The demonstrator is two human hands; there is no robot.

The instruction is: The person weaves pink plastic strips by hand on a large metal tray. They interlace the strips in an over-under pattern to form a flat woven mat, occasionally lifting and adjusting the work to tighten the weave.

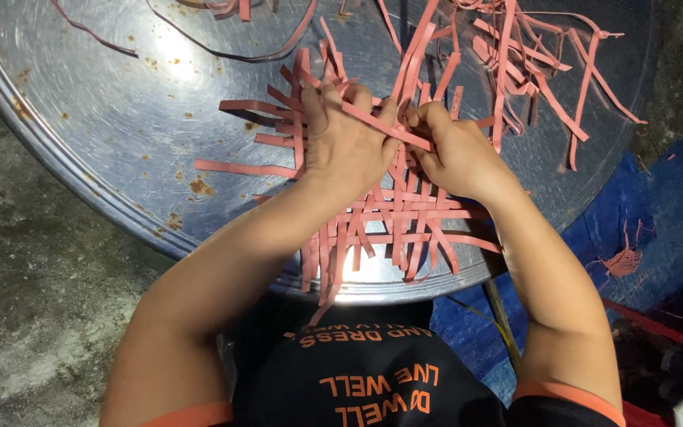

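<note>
A loose woven mat of flat pink strips point(393, 217) lies on a round metal tray point(120, 119). My left hand point(345, 142) rests on the weave's upper part, fingers pinched on a pink strip point(385, 126) that runs diagonally across to my right hand point(452, 150). My right hand grips the same strip's other end, knuckles up, close beside the left. Strip ends stick out around the weave on all sides. The weave's middle is hidden under both hands.
More loose pink strips point(531, 63) are piled at the tray's upper right, and a thin one point(223, 51) curls across the top. The tray shows rust spots. Grey concrete floor point(33, 300) lies left; a blue sheet point(658, 229) lies right.
</note>
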